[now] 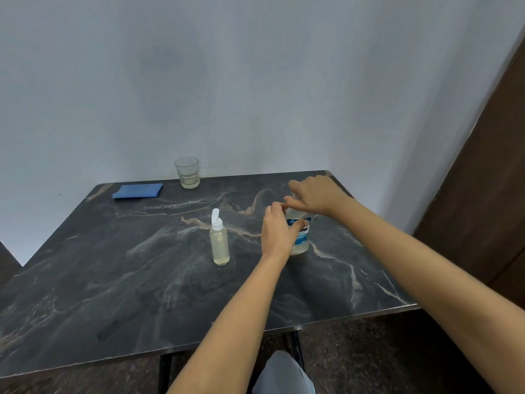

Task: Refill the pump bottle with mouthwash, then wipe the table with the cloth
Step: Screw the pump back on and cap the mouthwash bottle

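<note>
Right of centre on the dark, veined, marble-look bench: mouthwash bottle, clear plastic, blue label, standing upright, long axis vertical, neck upward. Left hand grips its body, fingers curled across the label. Right hand sits over the top, fingers closed round the hidden cap. Centre frame, just to the left: pump bottle, slim clear cylinder of pale yellowish liquid, upright, white nozzle pointing up, apart from both hands. Upper left, near the wall: folded blue cloth, lying flat; beside it a clear glass.
</note>
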A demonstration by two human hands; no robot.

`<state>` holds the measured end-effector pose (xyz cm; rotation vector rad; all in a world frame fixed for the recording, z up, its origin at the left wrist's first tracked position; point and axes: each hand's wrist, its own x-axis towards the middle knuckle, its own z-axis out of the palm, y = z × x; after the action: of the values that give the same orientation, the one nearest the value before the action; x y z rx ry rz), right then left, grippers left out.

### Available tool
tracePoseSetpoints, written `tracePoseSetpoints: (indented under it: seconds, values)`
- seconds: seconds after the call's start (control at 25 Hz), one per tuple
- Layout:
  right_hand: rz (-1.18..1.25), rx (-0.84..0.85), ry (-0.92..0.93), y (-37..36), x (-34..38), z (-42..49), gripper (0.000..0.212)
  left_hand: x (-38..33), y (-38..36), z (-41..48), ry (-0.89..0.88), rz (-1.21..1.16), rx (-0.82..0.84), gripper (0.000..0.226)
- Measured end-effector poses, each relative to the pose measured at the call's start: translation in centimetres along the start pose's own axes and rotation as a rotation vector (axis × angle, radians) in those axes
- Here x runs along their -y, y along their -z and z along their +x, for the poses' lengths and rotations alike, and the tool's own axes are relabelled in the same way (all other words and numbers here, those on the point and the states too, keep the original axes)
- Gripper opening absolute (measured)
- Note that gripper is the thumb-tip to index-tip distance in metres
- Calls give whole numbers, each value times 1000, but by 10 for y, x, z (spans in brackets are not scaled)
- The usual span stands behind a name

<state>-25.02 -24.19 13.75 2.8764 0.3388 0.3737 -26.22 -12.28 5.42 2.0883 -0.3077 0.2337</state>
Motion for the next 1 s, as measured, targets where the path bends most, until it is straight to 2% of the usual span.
tracePoseSetpoints:
  seconds: [0.12,0.52,0.6,0.68,0.76,0.84,0.92,1.0]
  values:
    - [35,-81,-164,-8,9,-1,41,-1,1,4,17,-27,2,43]
    - [192,-1,-455,-1,10,-8,41,-4,-13,12,23,-69,32,47]
    - [220,24,-477,2,11,-9,49,-2,-12,14,35,-90,74,50]
    - [198,74,-522,13,10,-10,67,-4,-1,20,72,-136,177,62]
    - [165,41,-580,32,8,-10,75,-9,24,35,71,-111,262,74]
    - [243,-108,-593,52,12,-3,59,-16,62,54,21,-101,229,69]
    - [408,-242,-532,63,25,11,39,-21,105,73,-16,-139,118,54]
    - [553,-251,-441,58,46,29,29,-17,142,91,-21,-136,1,45]
